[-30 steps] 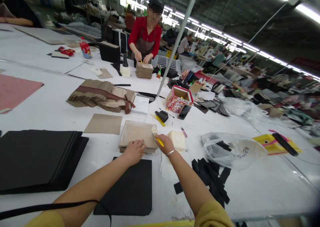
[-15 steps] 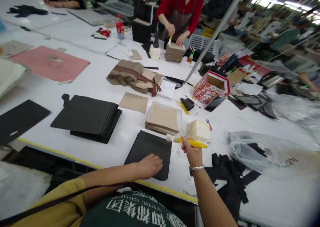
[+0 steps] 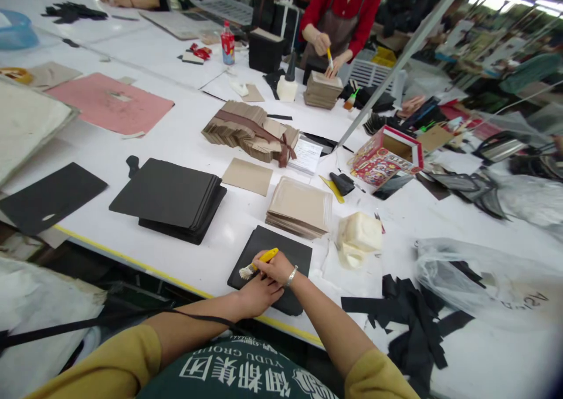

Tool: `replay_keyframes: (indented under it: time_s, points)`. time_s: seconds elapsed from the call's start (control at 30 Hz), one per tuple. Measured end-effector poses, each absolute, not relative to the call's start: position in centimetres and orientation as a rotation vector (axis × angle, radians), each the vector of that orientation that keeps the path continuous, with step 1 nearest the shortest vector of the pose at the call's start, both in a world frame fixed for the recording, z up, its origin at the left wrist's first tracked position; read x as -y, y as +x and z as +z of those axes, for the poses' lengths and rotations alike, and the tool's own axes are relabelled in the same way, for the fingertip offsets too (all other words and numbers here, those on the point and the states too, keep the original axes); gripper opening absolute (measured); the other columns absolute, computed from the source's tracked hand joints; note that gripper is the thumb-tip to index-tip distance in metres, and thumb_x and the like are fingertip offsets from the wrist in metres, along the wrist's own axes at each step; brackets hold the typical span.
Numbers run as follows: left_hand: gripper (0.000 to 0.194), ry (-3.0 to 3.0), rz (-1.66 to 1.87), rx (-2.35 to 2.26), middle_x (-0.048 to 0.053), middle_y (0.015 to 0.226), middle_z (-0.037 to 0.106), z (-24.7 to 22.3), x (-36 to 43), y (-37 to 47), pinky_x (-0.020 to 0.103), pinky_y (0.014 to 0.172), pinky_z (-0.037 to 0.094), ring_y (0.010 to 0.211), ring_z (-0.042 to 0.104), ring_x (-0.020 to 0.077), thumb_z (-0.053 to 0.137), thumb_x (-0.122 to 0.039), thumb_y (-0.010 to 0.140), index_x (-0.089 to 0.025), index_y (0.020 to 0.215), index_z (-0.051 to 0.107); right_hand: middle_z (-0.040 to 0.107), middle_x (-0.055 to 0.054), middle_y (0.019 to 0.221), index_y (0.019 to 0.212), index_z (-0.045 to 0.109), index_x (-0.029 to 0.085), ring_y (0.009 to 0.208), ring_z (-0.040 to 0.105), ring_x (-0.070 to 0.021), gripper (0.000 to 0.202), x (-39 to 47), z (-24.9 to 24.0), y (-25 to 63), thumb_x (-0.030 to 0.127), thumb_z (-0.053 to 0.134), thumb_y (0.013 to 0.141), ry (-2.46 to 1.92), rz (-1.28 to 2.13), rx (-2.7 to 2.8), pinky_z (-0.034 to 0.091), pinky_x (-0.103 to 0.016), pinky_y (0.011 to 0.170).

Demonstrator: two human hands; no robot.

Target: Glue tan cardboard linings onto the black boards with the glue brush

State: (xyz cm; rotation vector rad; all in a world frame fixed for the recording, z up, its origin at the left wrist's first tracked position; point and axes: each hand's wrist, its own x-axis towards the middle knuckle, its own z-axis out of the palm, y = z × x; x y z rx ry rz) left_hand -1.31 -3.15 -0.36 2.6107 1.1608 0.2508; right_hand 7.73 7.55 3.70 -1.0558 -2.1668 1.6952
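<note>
My right hand (image 3: 278, 267) grips a yellow-handled paintbrush (image 3: 266, 256), its pale bristles down at the left part of a black sheet (image 3: 288, 247). My left hand (image 3: 259, 298) lies flat on the near part of that sheet, its fingertips partly covered by my right hand. Behind the sheet is a stack of beige boards (image 3: 299, 204). Right of them sits a cream, glue-smeared container (image 3: 359, 233). A stack of black sheets (image 3: 165, 193) stands to the left, and one beige board (image 3: 247, 176) lies between the stacks.
Black strips (image 3: 411, 323) and a clear plastic bag (image 3: 466, 270) lie on the right. A red patterned box (image 3: 382, 161) stands beside a slanting metal pole (image 3: 396, 64). Across the table, a person in red sleeves (image 3: 369, 20) holds a brush over stacked boards. The yellow table edge (image 3: 145, 265) runs nearest me.
My right hand has brought the brush leftward from beside the cream container onto the black sheet. My left hand stays on the sheet. The whole view has shifted slightly.
</note>
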Motion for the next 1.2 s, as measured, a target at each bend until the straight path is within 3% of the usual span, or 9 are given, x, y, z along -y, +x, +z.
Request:
replay_keyframes:
  time_s: [0.33, 0.6, 0.77, 0.97, 1.2]
  points:
    - [0.039, 2.618, 0.172, -1.119, 0.008, 0.131, 0.044, 0.1, 2.9, -1.6, 0.046, 0.094, 0.026, 0.118, 0.037, 0.0256, 0.039, -0.024, 0.085, -0.02, 0.123, 0.043, 0.059, 0.002, 0.051, 0.077, 0.064, 0.018, 0.05, 0.057, -0.0126, 0.027, -12.8, 2.3, 8.0, 0.038, 0.046, 0.077, -1.534, 1.177, 1.842, 0.042, -0.02, 0.05]
    - [0.04, 2.604, 0.096, -1.09, 0.006, 0.134, 0.041, -0.4, 2.6, -1.8, 0.042, 0.094, 0.025, 0.119, 0.037, 0.023, 0.04, -0.024, 0.085, -0.024, 0.125, 0.043, 0.058, 0.002, 0.051, 0.075, 0.062, 0.018, 0.049, 0.056, -0.0135, 0.03, -10.4, 3.1, 19.7, 0.043, 0.045, 0.079, -1.808, 0.949, 1.677, 0.045, -0.024, 0.055]
    - [0.039, 2.622, 0.054, -1.067, 0.005, 0.134, 0.041, -0.2, 2.2, -1.8, 0.039, 0.092, 0.027, 0.119, 0.038, 0.0219, 0.042, -0.025, 0.085, -0.026, 0.124, 0.044, 0.064, -0.005, 0.088, 0.09, 0.063, 0.019, 0.082, 0.059, -0.0156, 0.025, -8.3, 4.2, 21.9, 0.035, 0.044, 0.083, -1.47, 0.65, 2.061, 0.044, -0.026, 0.075]
    - [0.039, 2.593, -0.002, -1.056, 0.005, 0.134, 0.042, 1.1, 1.8, -1.8, 0.039, 0.09, 0.028, 0.118, 0.039, 0.0224, 0.045, -0.028, 0.084, -0.026, 0.123, 0.045, 0.06, -0.005, 0.074, 0.098, 0.06, 0.018, 0.068, 0.054, -0.0147, 0.022, 0.2, 4.0, 22.2, 0.025, 0.043, 0.086, -1.287, 0.521, 2.617, 0.039, -0.026, 0.067]
    - [0.042, 2.561, -0.022, -1.003, 0.008, 0.129, 0.046, 2.3, 1.4, -1.5, 0.037, 0.088, 0.034, 0.114, 0.043, 0.0241, 0.052, -0.029, 0.079, -0.023, 0.12, 0.048, 0.062, -0.004, 0.074, 0.095, 0.059, 0.02, 0.071, 0.057, -0.0142, 0.019, 5.4, 7.4, 23.4, 0.025, 0.043, 0.086, -1.278, 0.792, 2.478, 0.043, -0.026, 0.068]
